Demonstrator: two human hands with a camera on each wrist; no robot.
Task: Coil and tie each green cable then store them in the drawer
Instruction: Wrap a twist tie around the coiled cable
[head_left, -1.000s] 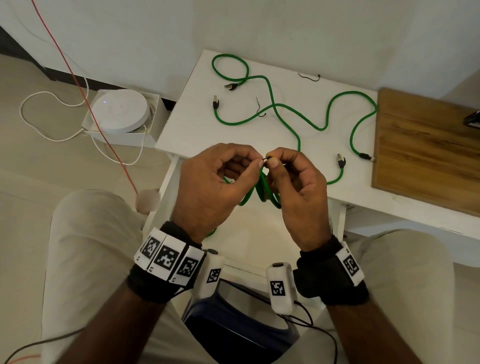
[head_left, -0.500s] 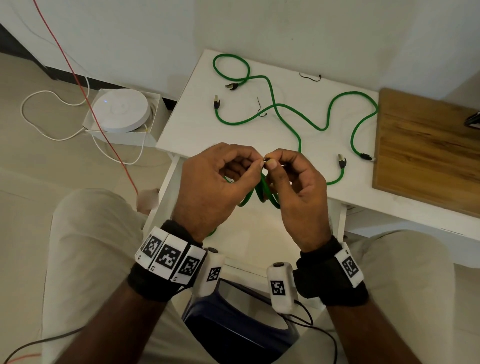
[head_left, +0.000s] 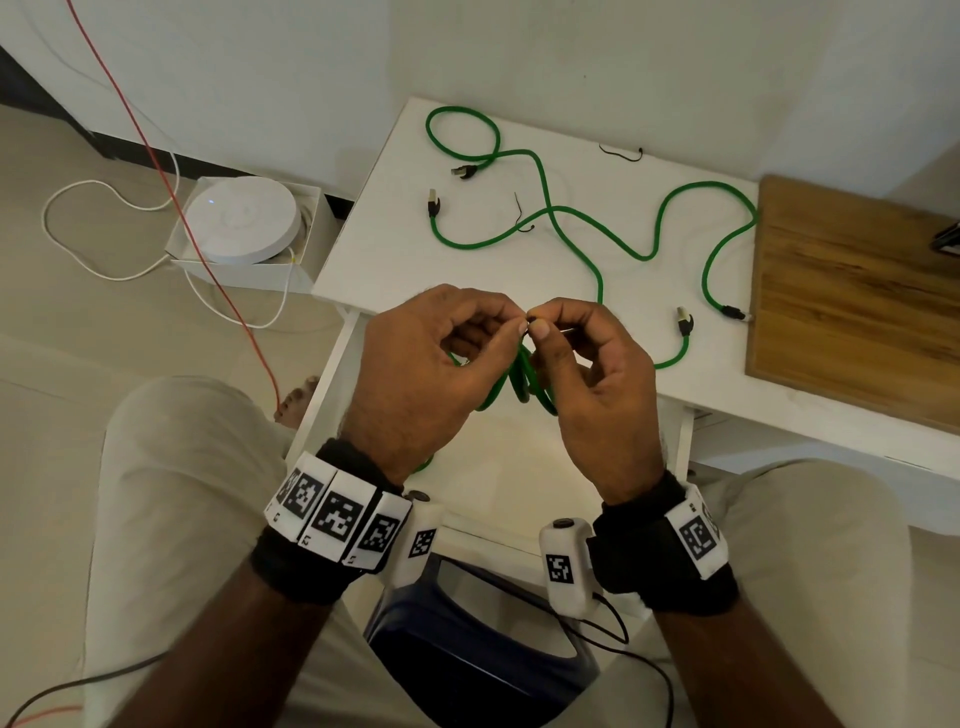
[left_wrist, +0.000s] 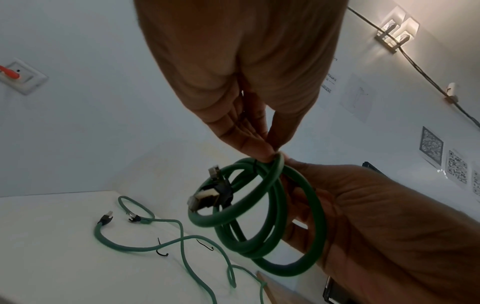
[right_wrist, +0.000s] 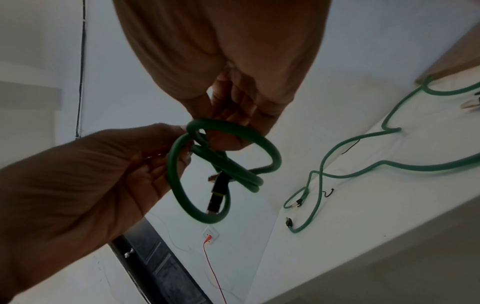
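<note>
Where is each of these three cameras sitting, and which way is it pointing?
Head: worn on the head, looking forward and down; shows both forearms, the left hand and right hand pinching a black tie over the coiled green cable, plus the white table.
Left wrist: looks along the left hand up at the coil and wall; the right palm shows too.
Right wrist: looks along the right hand at the coil; the left palm shows.
Shared: all three show the coil, both hands and the loose green cables on the table.
</note>
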